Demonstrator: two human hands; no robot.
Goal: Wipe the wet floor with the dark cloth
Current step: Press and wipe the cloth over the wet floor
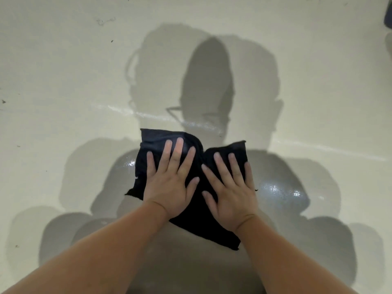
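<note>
A dark cloth (201,223) lies crumpled on the pale floor (63,71) in the middle of the view. My left hand (169,187) presses flat on its left half, fingers spread and pointing away from me. My right hand (231,198) presses flat on its right half in the same way. Neither hand grips the fabric. Shiny wet patches show on the floor to the left of the cloth (128,163) and to the right of it (275,187). A thin wet streak (148,114) runs across the floor just beyond the cloth.
Shadows of my head, arms and body fall across the floor ahead. Small dark specks (3,101) and a squiggle of debris (104,21) lie at the left and far left. A dark object (388,20) sits at the top right edge.
</note>
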